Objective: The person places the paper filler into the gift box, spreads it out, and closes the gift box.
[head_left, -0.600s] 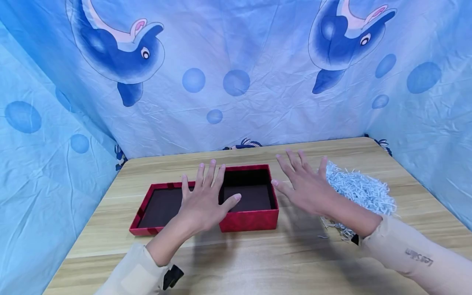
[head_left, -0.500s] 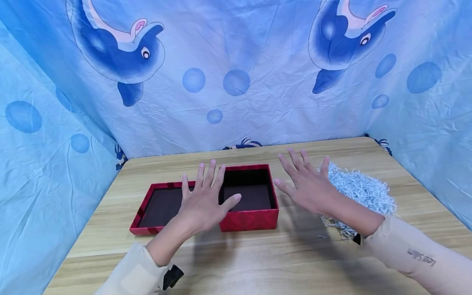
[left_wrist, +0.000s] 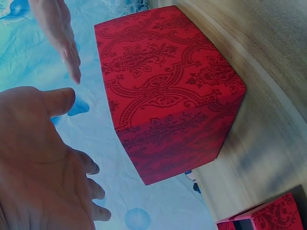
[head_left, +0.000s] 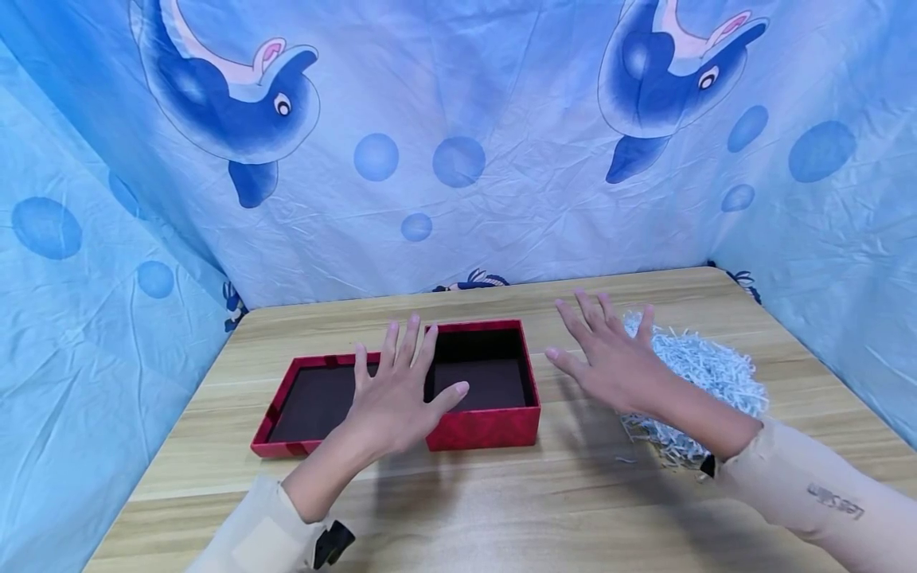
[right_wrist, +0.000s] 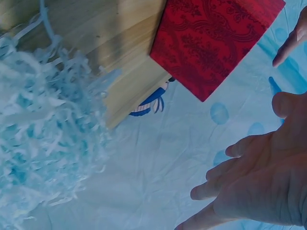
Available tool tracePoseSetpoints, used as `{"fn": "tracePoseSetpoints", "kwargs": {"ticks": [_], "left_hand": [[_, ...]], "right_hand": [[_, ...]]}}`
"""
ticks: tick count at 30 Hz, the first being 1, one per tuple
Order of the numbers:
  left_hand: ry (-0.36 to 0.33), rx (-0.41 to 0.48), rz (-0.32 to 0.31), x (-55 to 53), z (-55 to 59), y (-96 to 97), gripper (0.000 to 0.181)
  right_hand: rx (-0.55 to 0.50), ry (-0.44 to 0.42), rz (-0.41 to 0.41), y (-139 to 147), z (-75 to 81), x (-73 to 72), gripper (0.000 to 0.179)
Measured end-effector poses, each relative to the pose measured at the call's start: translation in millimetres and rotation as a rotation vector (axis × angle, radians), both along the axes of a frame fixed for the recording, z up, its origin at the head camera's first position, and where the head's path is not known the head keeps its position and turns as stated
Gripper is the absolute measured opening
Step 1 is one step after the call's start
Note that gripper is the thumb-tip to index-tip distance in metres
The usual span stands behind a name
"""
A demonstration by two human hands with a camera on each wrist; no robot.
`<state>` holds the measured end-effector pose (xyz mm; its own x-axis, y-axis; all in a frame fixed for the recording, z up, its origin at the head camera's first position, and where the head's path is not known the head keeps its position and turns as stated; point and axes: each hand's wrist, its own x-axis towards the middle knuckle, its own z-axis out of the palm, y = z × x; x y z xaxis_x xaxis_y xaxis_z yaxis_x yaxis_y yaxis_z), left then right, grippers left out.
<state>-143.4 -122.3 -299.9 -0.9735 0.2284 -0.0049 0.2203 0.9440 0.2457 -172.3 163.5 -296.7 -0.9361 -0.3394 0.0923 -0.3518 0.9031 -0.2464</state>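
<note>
Both hands hover over the table with fingers spread, holding nothing. My left hand [head_left: 394, 398] is above the gap between a shallow red lid [head_left: 261, 446] and a deeper red box [head_left: 487, 430], overlapping both in the head view. The box stands open side up, its dark interior bare; the left wrist view shows the dark floral pattern on its walls [left_wrist: 153, 72]. To the right of the box is my right hand [head_left: 623, 366], beside a heap of pale blue shredded paper [head_left: 709, 374]. In the right wrist view the paper shreds [right_wrist: 48, 134] lie left of that hand [right_wrist: 264, 172].
The wooden table [head_left: 487, 509] ends at the back against a blue curtain [head_left: 401, 87] printed with dolphins and bubbles, which also hangs along both sides. A few loose shreds lie in front of the paper heap. Long pale sleeves cover both forearms.
My right hand has drifted a little to the right, away from the box and toward the shredded paper. The left hand, lid and box stay nearly in place.
</note>
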Motion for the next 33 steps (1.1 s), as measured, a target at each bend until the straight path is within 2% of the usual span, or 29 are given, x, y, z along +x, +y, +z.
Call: {"fn": "tracePoseSetpoints", "kwargs": {"ticks": [12,25,33], "left_hand": [[0.005,0.044,0.0,1.5,-3.9,-3.1,0.091],[-0.021,0.18,0.021,2.8,-9.6,-6.6,0.095],[-0.058,0.307,0.047,3.6,-13.8,-4.6,0.097]], "right_hand": [[-0.016,-0.098,-0.02,23.0,-5.0,-5.9,0.077],[-0.089,-0.186,0.0,57.3,-12.2,-15.5,0.077],[-0.139,-0.235,0.025,80.7,-13.9,-20.1,0.082]]}}
